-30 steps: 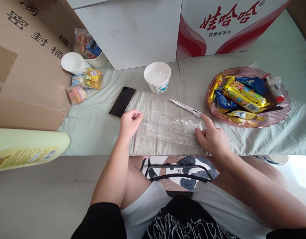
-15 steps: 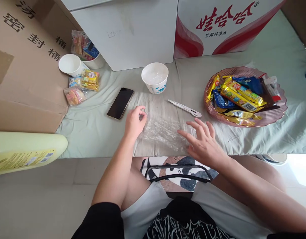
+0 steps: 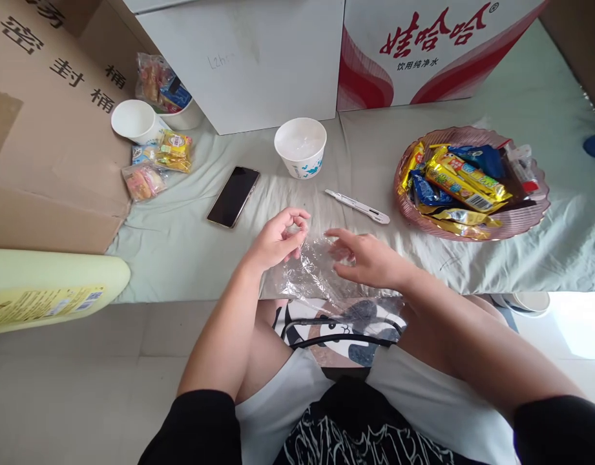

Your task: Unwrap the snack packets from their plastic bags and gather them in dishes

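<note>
A crumpled sheet of clear plastic film (image 3: pixel 309 274) lies at the front of the cloth-covered surface, its lower part hanging past the edge over my lap. My left hand (image 3: pixel 280 239) pinches the film's upper part between thumb and fingers. Just to the right, my right hand (image 3: pixel 362 257) hovers over the film with fingers apart and holds nothing that I can see. Behind the hands lies a white utility knife (image 3: pixel 358 206). A white paper cup (image 3: pixel 301 148) with blue print stands upright farther back. To the left is a dark phone (image 3: pixel 234 197).
A pink scalloped bowl (image 3: pixel 532 216) of wrapped snacks stands at the right. White boxes (image 3: pixel 278 71) line the back. At the left are another paper cup (image 3: pixel 135 123), small snack packs (image 3: pixel 145 181), a brown carton (image 3: pixel 50 155) and a pale green container (image 3: pixel 59 278).
My left hand has lifted the film's upper part and moved right. My right hand has shifted left toward it. The film has bunched up and now hangs over the front edge.
</note>
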A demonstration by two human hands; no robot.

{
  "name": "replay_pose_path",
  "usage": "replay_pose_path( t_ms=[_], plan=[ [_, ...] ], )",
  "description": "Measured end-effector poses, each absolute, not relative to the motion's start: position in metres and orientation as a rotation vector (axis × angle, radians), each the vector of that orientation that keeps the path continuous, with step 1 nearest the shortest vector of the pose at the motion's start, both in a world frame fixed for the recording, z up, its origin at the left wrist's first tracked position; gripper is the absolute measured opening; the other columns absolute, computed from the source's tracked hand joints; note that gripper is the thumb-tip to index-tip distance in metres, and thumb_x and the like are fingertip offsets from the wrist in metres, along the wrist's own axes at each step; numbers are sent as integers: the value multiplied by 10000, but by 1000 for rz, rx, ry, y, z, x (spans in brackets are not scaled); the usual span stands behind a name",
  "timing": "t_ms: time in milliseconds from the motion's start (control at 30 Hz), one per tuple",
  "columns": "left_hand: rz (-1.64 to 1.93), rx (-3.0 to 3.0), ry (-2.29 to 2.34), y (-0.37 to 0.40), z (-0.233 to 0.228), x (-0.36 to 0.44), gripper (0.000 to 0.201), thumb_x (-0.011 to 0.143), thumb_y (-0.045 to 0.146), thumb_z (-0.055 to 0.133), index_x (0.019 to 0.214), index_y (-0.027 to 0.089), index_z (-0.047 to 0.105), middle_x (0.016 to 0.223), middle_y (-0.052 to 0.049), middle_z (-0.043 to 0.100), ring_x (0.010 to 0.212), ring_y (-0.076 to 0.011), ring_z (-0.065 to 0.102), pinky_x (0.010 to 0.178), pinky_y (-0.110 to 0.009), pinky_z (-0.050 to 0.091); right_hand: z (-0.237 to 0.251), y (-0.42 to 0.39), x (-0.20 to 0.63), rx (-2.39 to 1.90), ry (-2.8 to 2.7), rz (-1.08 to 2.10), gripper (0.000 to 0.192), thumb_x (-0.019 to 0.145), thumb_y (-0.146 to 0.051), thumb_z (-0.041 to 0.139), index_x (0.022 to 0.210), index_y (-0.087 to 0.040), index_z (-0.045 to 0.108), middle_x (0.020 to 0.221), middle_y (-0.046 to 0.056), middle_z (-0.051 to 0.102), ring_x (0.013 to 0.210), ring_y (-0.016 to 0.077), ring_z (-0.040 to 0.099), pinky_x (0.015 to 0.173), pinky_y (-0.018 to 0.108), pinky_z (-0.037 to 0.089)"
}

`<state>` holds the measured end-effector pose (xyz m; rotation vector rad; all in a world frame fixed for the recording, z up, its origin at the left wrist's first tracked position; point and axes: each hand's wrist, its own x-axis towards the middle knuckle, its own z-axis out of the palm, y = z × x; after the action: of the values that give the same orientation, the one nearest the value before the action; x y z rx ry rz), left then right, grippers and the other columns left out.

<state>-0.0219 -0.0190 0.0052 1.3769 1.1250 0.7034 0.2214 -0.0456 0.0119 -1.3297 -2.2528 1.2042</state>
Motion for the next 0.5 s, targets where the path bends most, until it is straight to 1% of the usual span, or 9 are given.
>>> replay_pose_path(
  t_ms=[67,133,167,233,267,333,400,467,500],
  plan=[
    [710,1372,1121,-19,7,-25,346,829,340,687,1148,241,594,975,6,595,455,-37,548,337,-186,325,14,-43,219,-1337,-2237,1276,381,805,-194,558,1164,-190,684,845,28,777,743,179,693,747,318,520],
    [730,1361,1117,-18,7,-28,357,815,341,704,1141,237,602,960,2,604,466,-41,557,333,-181,310,16,-42,219,-1315,-2200,1360,247,799,-177,529,986,-202,689,675,-27,686,620,135,595,665,281,462],
    [749,1351,1111,-18,8,-30,363,806,341,714,1136,235,605,946,2,606,469,-45,561,332,-181,303,16,-42,220,-1284,-2175,1423,193,797,-184,532,929,-205,671,633,-45,635,587,120,547,635,270,438],
    [793,1323,1087,-18,8,-32,373,785,342,733,1119,235,608,926,5,602,465,-50,560,328,-186,286,15,-41,220,-1209,-2114,1541,74,797,-227,570,850,-210,619,620,-59,569,571,105,491,595,257,407],
    [812,1308,1077,-18,9,-33,375,775,343,742,1109,235,609,924,4,600,461,-51,556,327,-190,277,14,-40,219,-1179,-2073,1589,57,798,-259,599,830,-213,591,633,-58,562,574,102,482,578,253,399],
    [834,1287,1068,-16,10,-33,383,754,350,760,1088,236,611,930,0,605,453,-51,547,327,-199,262,11,-39,217,-1136,-2005,1682,131,799,-313,645,813,-220,554,650,-53,576,576,101,495,550,246,393],
    [841,1276,1072,-14,11,-33,440,730,376,784,1113,245,610,959,-17,636,484,-72,577,346,-209,299,8,-39,214,-1101,-1960,1785,157,809,-333,649,787,-230,532,620,-51,592,563,107,530,531,243,403],
    [901,1246,1095,-10,11,-33,554,718,437,797,1202,270,586,1070,-53,683,644,-135,689,437,-229,442,6,-38,213,-1089,-1890,1869,163,821,-331,631,768,-238,507,629,-40,640,551,117,586,521,246,429],
    [960,1215,1116,-7,11,-33,606,728,480,787,1256,285,564,1164,-74,693,796,-180,741,535,-253,527,5,-37,214,-1100,-1835,1881,167,823,-336,628,777,-240,499,666,-27,679,549,122,614,518,250,445]
  ],
)
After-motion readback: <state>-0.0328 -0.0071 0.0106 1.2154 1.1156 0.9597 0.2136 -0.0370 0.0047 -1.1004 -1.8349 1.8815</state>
